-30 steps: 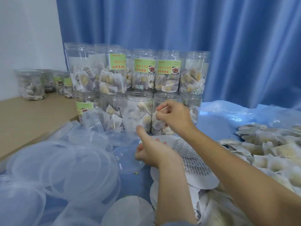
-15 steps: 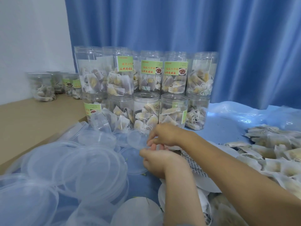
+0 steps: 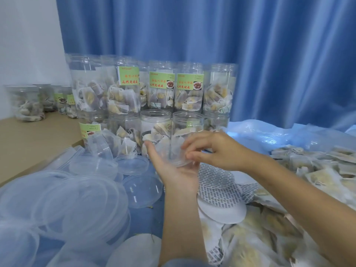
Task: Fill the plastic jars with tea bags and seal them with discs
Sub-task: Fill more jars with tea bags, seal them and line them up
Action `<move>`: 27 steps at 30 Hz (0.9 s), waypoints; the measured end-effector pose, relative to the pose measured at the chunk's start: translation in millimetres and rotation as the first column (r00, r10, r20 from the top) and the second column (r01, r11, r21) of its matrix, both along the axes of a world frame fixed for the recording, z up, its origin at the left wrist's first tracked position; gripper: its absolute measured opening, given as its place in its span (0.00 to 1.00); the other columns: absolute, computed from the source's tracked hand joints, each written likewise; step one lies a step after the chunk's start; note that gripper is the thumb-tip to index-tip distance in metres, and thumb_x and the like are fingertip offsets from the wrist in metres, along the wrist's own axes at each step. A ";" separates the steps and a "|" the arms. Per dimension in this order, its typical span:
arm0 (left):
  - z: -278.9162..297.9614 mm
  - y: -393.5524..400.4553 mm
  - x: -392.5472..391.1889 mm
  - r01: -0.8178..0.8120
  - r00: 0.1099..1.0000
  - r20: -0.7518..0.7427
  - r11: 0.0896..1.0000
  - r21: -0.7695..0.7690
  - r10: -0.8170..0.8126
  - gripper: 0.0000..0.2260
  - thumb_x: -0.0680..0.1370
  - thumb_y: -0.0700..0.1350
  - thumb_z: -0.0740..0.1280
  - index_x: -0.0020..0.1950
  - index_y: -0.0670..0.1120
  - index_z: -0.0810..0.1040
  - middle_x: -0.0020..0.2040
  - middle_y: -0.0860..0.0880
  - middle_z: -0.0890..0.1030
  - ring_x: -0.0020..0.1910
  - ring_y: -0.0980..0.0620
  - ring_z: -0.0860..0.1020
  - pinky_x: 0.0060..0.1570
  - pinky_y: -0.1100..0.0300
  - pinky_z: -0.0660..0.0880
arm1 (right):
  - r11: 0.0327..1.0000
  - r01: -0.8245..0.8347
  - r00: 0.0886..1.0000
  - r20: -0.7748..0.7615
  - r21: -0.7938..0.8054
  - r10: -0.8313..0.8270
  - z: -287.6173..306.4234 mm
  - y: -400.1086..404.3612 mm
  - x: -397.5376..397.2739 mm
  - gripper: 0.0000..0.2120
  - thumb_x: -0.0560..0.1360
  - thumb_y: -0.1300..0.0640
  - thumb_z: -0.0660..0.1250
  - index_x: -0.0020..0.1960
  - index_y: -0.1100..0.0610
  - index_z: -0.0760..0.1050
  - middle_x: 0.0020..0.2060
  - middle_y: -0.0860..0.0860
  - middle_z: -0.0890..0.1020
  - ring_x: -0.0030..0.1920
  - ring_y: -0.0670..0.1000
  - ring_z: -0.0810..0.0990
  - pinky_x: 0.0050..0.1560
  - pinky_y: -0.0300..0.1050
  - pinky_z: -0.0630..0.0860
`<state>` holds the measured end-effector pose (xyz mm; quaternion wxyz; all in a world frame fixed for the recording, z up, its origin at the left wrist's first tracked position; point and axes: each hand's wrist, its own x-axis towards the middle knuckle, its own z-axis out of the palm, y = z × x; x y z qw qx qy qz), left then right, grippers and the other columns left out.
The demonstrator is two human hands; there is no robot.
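Stacked jars [image 3: 154,105] block front; lids [image 3: 63,199] left, tea bags [image 3: 317,170] right.

One view only, taken from the head, wide-angle. Looking forward and down, over both forearms, onto the desk [image 3: 28,139]. Very near to the left hand [image 3: 173,166] and the right hand [image 3: 215,149], at the centre of the frame. Facing the stacked plastic jars [image 3: 154,101] a little further back, with the blue curtain [image 3: 269,54] behind as background. Straight lines bent near the edges. No second view for sharing.
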<state>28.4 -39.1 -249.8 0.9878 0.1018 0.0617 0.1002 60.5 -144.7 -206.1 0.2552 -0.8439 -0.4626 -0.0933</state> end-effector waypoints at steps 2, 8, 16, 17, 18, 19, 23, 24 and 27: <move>-1.7 -2.7 -0.5 -0.019 1.000 0.014 0.997 0.072 0.019 0.29 0.72 0.67 0.63 0.67 0.52 0.70 0.62 0.40 0.76 0.54 0.40 0.79 0.60 0.41 0.72 | 0.972 0.030 0.988 -0.154 0.235 0.007 -9.4 -10.6 -2.3 0.14 0.74 0.59 0.69 0.57 0.45 0.76 0.57 0.44 0.78 0.57 0.43 0.76 0.56 0.36 0.74; -2.3 -6.3 -2.4 -0.138 0.989 -0.043 0.983 0.118 0.144 0.23 0.74 0.64 0.63 0.64 0.54 0.73 0.60 0.46 0.74 0.53 0.45 0.78 0.49 0.45 0.78 | 0.845 0.503 0.833 -0.158 -0.180 -0.530 -38.1 -43.1 16.4 0.38 0.62 0.30 0.68 0.64 0.54 0.76 0.66 0.52 0.70 0.64 0.50 0.67 0.61 0.39 0.65; -6.4 -9.0 -6.4 -0.118 0.991 -0.039 0.977 0.177 0.127 0.21 0.75 0.57 0.62 0.66 0.51 0.75 0.60 0.43 0.76 0.55 0.45 0.77 0.53 0.53 0.73 | 0.817 0.566 0.815 -0.229 0.115 -0.532 -54.4 -52.7 25.4 0.22 0.63 0.44 0.78 0.49 0.51 0.73 0.47 0.46 0.77 0.51 0.49 0.74 0.42 0.28 0.67; -5.8 -8.9 -6.2 -0.127 0.991 -0.025 0.976 0.176 0.133 0.21 0.75 0.55 0.63 0.67 0.50 0.74 0.62 0.44 0.76 0.59 0.45 0.76 0.54 0.53 0.72 | 0.775 0.576 0.815 -0.252 0.261 -0.521 -49.1 -52.3 25.1 0.17 0.65 0.47 0.77 0.47 0.51 0.73 0.40 0.43 0.77 0.43 0.46 0.76 0.36 0.27 0.67; -5.9 -9.7 -5.5 -0.133 0.991 -0.002 0.975 0.180 0.136 0.21 0.75 0.53 0.63 0.67 0.48 0.73 0.62 0.44 0.76 0.60 0.45 0.75 0.56 0.54 0.70 | 0.719 0.565 0.825 -0.271 0.404 -0.496 -43.5 -52.0 23.3 0.12 0.68 0.49 0.75 0.45 0.50 0.74 0.36 0.41 0.78 0.37 0.42 0.76 0.33 0.26 0.68; -6.2 -11.0 -4.9 -0.133 0.991 0.032 0.973 0.191 0.130 0.20 0.75 0.50 0.63 0.66 0.46 0.74 0.61 0.44 0.76 0.59 0.45 0.75 0.56 0.55 0.70 | 0.667 0.518 0.854 -0.280 0.535 -0.439 -38.2 -51.4 20.1 0.09 0.69 0.51 0.74 0.43 0.47 0.74 0.34 0.39 0.79 0.35 0.38 0.77 0.33 0.25 0.68; -3.9 -19.4 -4.9 -0.024 0.976 0.213 0.954 0.300 -0.043 0.18 0.68 0.47 0.68 0.56 0.43 0.77 0.51 0.44 0.78 0.50 0.46 0.76 0.52 0.55 0.69 | 0.707 0.184 0.983 -0.130 0.683 -0.130 -22.1 -38.7 -1.2 0.10 0.73 0.59 0.71 0.45 0.43 0.77 0.36 0.30 0.81 0.40 0.30 0.78 0.43 0.23 0.70; -3.6 -20.6 -4.8 0.008 0.965 0.244 0.939 0.345 -0.098 0.16 0.68 0.47 0.69 0.54 0.43 0.77 0.49 0.43 0.78 0.51 0.45 0.75 0.55 0.53 0.69 | 0.776 0.147 0.989 -0.101 0.614 -0.107 -21.9 -34.0 -6.1 0.08 0.75 0.58 0.68 0.46 0.44 0.79 0.37 0.31 0.81 0.42 0.30 0.78 0.46 0.24 0.70; -4.1 -22.1 -1.7 0.049 0.971 0.188 0.893 0.448 -0.148 0.16 0.65 0.49 0.73 0.49 0.45 0.76 0.47 0.44 0.79 0.52 0.43 0.76 0.59 0.48 0.71 | 0.912 0.143 0.979 -0.188 0.384 -0.075 -22.5 -30.5 -16.1 0.15 0.75 0.37 0.56 0.46 0.39 0.81 0.40 0.36 0.82 0.44 0.34 0.79 0.45 0.27 0.71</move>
